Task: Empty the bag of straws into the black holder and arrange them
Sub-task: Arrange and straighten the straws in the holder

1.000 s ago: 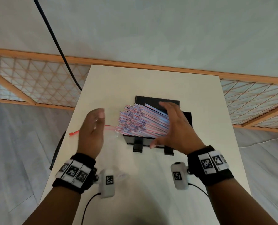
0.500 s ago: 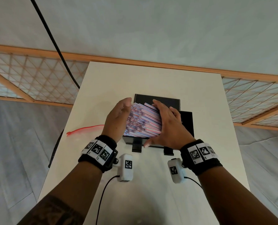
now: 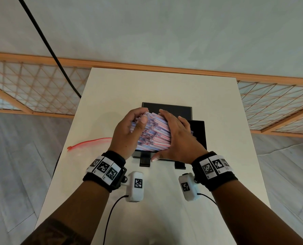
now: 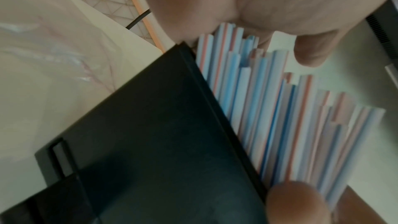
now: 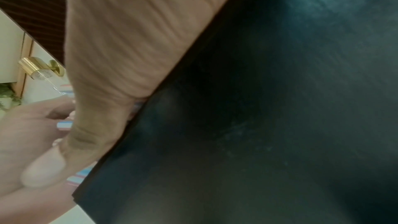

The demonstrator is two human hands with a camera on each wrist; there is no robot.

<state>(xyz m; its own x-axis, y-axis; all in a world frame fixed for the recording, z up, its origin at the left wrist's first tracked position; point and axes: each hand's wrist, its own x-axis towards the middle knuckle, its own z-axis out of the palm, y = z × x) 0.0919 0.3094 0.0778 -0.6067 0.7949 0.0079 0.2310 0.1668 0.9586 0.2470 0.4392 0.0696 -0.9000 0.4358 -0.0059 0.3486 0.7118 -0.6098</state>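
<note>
The straws (image 3: 152, 133), a thick bundle striped red, blue & white, sit in the black holder (image 3: 196, 131) at mid-bench, piled well above its rim and slanting up toward the far left. Their ends are uneven; the left wrist view shows them stepped at different heights along the holder's wall (image 4: 150, 142).

Left hand (image 3: 127, 133) presses on the bundle's left side, fingers curved over the far top, thumb on the near face, so its grip is clasped on the straws. Right hand (image 3: 179, 137) does the same from the right: palm on the bundle, fingers over the top, thumb low by the holder's near edge. Both grips look closed on the bundle, squeezing it between them.

The bag (image 3: 87, 147), clear w/ a red zip strip, lies flat on the bench (image 3: 164, 85) to the left, just beside the left wrist. Looks emptied, though its far part is behind the hand.

Step in hand, as I read it: emptying is done, arranging is under way. Next move prob. calls for squaring the ends, i.e. tapping or pushing the bundle down & level so it seats in the holder, w/o letting loose straws slide over the rim.

Hard to make out: the holder's inside and how deep the straws reach, as hands & bundle cover it. The black panel at the far side may be a lid or a back wall; can't tell. Right wrist view is nearly all dark holder wall + palm, only slivers of straw showing. Both wrist views are blurred.
</note>
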